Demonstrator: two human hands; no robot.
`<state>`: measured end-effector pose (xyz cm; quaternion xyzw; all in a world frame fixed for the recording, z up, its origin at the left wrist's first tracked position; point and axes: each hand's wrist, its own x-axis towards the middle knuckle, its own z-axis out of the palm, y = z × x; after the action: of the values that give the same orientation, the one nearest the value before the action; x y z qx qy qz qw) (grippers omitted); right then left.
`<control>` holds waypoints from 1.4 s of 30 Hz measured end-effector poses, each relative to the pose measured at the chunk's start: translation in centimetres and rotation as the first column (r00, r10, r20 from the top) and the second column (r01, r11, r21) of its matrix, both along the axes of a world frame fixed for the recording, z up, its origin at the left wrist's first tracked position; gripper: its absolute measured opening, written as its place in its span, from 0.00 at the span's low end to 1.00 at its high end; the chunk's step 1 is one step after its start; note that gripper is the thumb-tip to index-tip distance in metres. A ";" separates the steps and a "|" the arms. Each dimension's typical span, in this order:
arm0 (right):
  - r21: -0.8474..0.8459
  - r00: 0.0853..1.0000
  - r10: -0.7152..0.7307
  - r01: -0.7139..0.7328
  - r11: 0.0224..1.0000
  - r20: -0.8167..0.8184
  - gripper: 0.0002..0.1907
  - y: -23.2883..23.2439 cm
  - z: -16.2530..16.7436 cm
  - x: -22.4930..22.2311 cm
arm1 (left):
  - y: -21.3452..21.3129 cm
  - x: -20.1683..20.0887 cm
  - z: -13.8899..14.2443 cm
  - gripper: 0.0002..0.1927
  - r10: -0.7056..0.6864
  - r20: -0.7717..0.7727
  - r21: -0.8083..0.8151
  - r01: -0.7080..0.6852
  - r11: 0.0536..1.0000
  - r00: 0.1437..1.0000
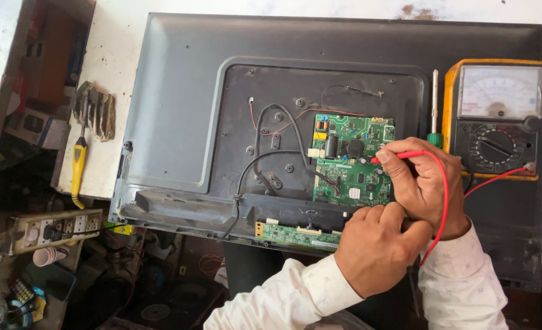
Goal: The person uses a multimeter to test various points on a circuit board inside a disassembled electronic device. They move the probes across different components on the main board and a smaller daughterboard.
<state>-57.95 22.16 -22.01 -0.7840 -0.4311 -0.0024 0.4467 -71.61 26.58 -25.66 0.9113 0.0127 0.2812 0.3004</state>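
A flat television [179,110] lies face down with its back cover off, and a green circuit board [350,159] is exposed in the middle. My right hand [427,183] pinches a red test probe [399,156] whose tip rests on the right part of the board. The probe's red lead [445,201] loops down over my wrist. My left hand [375,244] is curled into a fist just below the board's lower right corner. Anything inside that fist is hidden. A narrow green strip board [295,234] runs along the television's lower edge.
A yellow analog multimeter [497,119] lies on the television's right side, with a green-handled screwdriver [435,110] beside it. A yellow-handled tool [78,165] and a metal part lie on the white table [115,55] at left. A power strip [54,229] sits lower left above floor clutter.
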 end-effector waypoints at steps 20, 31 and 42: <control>0.158 0.992 -0.002 0.022 0.987 -0.124 0.08 -0.9 -0.7 2.4 | -0.1 2.5 0.5 0.06 -0.004 -0.014 -0.033 0.003 0.999 1.000; 0.161 1.000 -0.012 0.011 0.987 0.008 0.04 -1.2 -0.4 3.7 | -0.8 3.6 0.7 0.06 0.002 -0.006 -0.033 -0.002 0.999 1.000; 0.218 0.970 -0.016 0.070 0.973 -0.241 0.06 -1.5 -0.8 3.6 | -0.6 4.0 0.9 0.07 0.002 -0.008 -0.029 -0.002 1.000 1.000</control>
<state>-54.36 20.69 -22.76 -0.7322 -0.3541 0.0328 0.5808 -67.61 25.96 -24.75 0.9079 0.0192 0.2776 0.3134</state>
